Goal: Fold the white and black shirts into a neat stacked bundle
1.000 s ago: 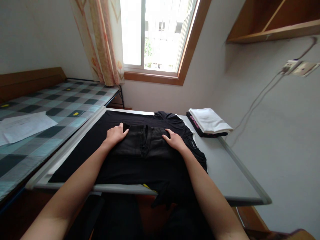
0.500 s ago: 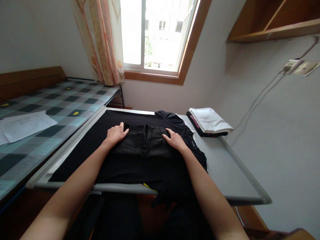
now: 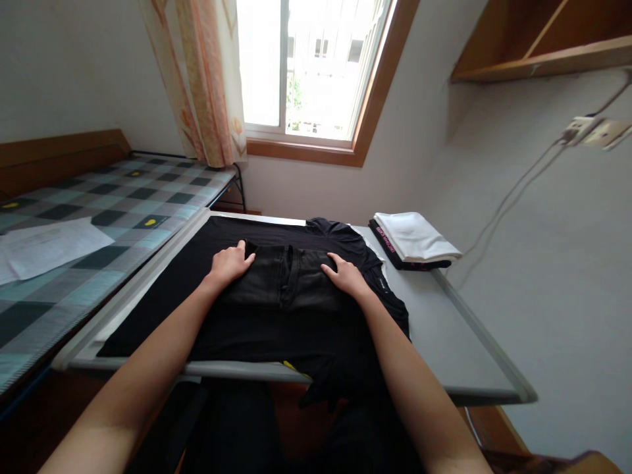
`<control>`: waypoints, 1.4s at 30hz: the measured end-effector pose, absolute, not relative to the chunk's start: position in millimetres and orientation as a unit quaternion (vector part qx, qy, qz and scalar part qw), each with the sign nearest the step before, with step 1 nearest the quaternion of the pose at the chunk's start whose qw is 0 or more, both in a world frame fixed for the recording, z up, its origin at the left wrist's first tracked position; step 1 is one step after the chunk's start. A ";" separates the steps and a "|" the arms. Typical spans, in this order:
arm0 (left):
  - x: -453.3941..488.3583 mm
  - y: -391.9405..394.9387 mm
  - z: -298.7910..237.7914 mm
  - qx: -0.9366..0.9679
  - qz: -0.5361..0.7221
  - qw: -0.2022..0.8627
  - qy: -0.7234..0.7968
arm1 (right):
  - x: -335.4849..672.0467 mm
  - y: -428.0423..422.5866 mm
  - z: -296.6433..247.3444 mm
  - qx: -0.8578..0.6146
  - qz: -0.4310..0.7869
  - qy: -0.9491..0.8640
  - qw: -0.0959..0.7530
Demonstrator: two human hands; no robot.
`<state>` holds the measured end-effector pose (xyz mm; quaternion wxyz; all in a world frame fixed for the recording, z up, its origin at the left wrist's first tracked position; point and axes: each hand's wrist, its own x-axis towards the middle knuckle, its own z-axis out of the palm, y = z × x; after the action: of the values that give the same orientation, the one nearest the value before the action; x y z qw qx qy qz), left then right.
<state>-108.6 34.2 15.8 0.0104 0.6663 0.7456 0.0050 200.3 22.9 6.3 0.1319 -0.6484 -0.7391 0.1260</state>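
A black T-shirt (image 3: 170,289) lies spread flat on the table, its collar towards the right and one sleeve hanging over the front edge. On the middle of it rests a folded black leather-like garment (image 3: 261,280), with a seam or gap down its centre. My left hand (image 3: 230,264) grips its left end, thumb on top and fingers curled at the edge. At the other end, my right hand (image 3: 347,275) holds the right side in a similar way. The undersides of the fingers are partly hidden.
A stack with a white folded cloth (image 3: 417,236) over a black one sits at the table's far right. The grey-rimmed white table (image 3: 454,336) borders a bed with a checked mattress (image 3: 123,217), where papers (image 3: 59,247) lie. A window and curtain (image 3: 207,85) are beyond.
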 end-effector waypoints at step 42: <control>-107.1 32.5 17.0 0.670 -0.001 0.007 0.743 | 198.4 21.8 8.1 -0.651 0.131 -0.736 0.127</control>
<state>-107.1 32.5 17.0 0.0072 0.6696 0.7427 -0.0011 198.4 21.8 8.1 0.1274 -0.6513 -0.7365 0.1312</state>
